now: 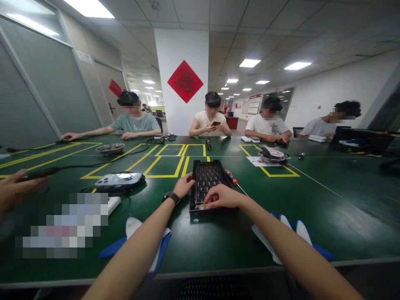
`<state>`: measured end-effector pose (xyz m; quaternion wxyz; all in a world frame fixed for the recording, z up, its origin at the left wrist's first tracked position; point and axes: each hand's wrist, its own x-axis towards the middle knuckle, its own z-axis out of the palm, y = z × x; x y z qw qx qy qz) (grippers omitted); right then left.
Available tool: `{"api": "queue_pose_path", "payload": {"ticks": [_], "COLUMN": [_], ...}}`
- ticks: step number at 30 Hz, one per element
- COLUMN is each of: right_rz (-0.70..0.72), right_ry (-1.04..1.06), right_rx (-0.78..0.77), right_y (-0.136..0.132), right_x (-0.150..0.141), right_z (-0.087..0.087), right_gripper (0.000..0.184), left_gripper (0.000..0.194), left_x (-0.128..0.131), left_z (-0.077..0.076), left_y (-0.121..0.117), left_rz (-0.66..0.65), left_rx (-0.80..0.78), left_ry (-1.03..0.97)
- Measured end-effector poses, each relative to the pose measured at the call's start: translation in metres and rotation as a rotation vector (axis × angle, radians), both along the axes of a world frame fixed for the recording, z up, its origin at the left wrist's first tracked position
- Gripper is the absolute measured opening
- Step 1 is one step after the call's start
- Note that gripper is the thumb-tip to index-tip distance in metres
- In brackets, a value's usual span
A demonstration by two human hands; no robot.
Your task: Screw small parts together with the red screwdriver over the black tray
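Note:
A long black case (195,193) with rows of small metal bits inside lies in front of me on the green table. My left hand (183,186), wearing a dark wristwatch, grips its left rim with curled fingers. Over the near end of the case, my right hand (222,196) reaches in with thumb and fingers pinched together. A small yellowish piece (202,206) shows at those fingertips; whether it is between them is hidden. Touching or close to the case's right side is a screwdriver (231,177) with a red and black handle.
Blue-and-white gloves (133,229) lie under my forearms. A pale handheld device (120,180), a metal bowl (110,148) and a cable-filled dish (272,156) stand around. Another person's hand (23,187) holds a dark corded tool at left. Several people sit across the table (328,216).

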<state>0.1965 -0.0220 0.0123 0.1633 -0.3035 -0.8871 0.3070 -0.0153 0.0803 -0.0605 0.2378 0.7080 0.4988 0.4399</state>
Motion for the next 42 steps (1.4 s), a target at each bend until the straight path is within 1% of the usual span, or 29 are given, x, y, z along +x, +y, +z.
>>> {"api": "queue_pose_path", "payload": {"ticks": [3,6,10,14,19,23,28,34,42], "right_rz": [-0.001,-0.033,-0.039,-0.04,-0.046,-0.026,-0.005,-0.024,-0.014], "right_ry": [0.017,0.041,0.036,0.028,-0.002,-0.008,0.041,0.025,0.006], "right_rx": [0.002,0.043,0.083,0.093,0.152,0.144,0.126,0.089,0.132], "right_y": [-0.0002,-0.002,-0.0045,-0.0046,-0.0038,-0.0029,-0.0022,-0.0028,-0.0023], "right_x": [-0.0006,-0.0026,-0.0049,-0.0051,-0.0051,-0.0049,-0.0047,-0.0054,-0.0055], "right_z": [-0.0009,-0.0021,-0.0027,-0.003,-0.0029,-0.0027,-0.0038,-0.004,-0.0033], "right_gripper": [0.033,0.032,0.029,0.027,0.026,0.025,0.027,0.027,0.024], "left_gripper": [0.048,0.049,0.049,0.048,0.048,0.048,0.049,0.048,0.046], "left_x": [-0.0001,-0.0007,-0.0003,0.0016,0.0034,0.0041,0.0043,0.0035,0.0041], "left_z": [0.0001,0.0007,0.0014,0.0014,0.0003,-0.001,-0.0015,-0.0002,0.0027], "left_y": [0.0017,0.0037,0.0047,0.0047,0.0055,0.0059,0.0058,0.0052,0.0012], "left_rz": [-0.01,-0.017,0.001,-0.004,-0.01,0.006,0.021,0.015,0.001], "left_rx": [-0.021,-0.019,-0.014,-0.015,-0.009,-0.001,-0.013,-0.006,-0.004], "left_ry": [-0.026,-0.005,0.04,0.016,0.011,0.012,0.034,0.036,0.029]}}
